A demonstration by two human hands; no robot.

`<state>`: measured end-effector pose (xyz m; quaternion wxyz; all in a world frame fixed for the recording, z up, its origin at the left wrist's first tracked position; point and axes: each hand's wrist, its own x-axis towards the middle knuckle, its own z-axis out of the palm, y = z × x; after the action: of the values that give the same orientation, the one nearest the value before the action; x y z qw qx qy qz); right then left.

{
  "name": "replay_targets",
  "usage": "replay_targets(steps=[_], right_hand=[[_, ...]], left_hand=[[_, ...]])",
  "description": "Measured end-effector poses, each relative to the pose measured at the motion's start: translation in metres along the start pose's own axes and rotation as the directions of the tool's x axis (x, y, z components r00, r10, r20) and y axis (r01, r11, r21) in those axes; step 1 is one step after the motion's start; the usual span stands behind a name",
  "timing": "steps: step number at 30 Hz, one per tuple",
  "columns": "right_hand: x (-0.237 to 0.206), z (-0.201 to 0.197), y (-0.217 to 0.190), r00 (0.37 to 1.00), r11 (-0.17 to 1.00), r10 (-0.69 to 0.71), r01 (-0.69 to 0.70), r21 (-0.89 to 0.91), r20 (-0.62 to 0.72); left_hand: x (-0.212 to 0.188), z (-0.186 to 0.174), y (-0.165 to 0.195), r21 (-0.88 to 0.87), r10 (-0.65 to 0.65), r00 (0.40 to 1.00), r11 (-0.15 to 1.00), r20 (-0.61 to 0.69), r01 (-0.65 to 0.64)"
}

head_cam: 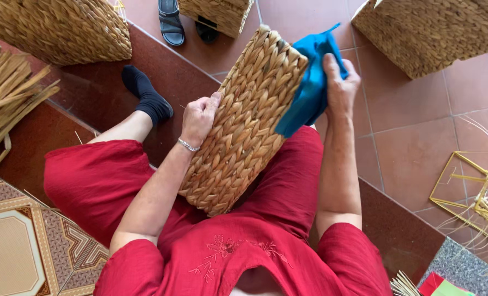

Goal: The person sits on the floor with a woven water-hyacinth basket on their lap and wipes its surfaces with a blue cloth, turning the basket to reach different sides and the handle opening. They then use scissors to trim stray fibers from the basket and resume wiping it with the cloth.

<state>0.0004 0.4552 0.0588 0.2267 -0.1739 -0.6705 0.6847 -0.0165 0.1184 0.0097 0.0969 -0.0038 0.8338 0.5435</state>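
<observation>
Honestly, your left hand (200,118) grips the tan woven rectangular basket (244,120), right hand (340,82) clutches the blue cloth (309,93) — basket might slide off your lap.

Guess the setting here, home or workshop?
Likely a home-based basket-weaving workspace on a tiled floor. A woven basket lies on the seated person's lap, more finished baskets stand around, a bundle of dried weaving strips lies at the side, and a yellow wire frame sits on the tiles.

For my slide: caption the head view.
Left hand steadies a woven basket on the lap; right hand holds blue cloth.
</observation>
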Motion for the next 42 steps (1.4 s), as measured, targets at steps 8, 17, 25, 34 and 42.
replay_targets(steps=[8,17,25,34,42], right_hand=[[-0.09,-0.007,-0.097,0.855,0.806,-0.518,0.491,-0.33,0.008],[-0.209,0.041,-0.099,0.675,0.561,-0.602,0.737,-0.376,0.426],[-0.228,0.044,-0.142,0.665,0.475,-0.462,0.744,-0.469,0.587],[-0.218,0.055,-0.194,0.716,0.364,-0.377,0.698,-0.617,0.588],[-0.171,0.069,-0.106,0.594,0.24,-0.272,0.804,-0.545,0.757]], left_hand=[[-0.014,-0.019,-0.021,-0.367,0.251,0.968,0.902,0.017,-0.228],[-0.071,-0.109,-0.011,-0.707,0.173,0.936,0.7,0.307,0.102],[-0.077,-0.082,0.063,-0.38,0.234,0.953,0.913,0.191,-0.148],[-0.083,-0.065,0.053,-0.488,0.331,0.931,0.845,0.153,-0.22],[-0.092,-0.064,0.059,-0.662,0.319,0.904,0.747,0.284,-0.056]])
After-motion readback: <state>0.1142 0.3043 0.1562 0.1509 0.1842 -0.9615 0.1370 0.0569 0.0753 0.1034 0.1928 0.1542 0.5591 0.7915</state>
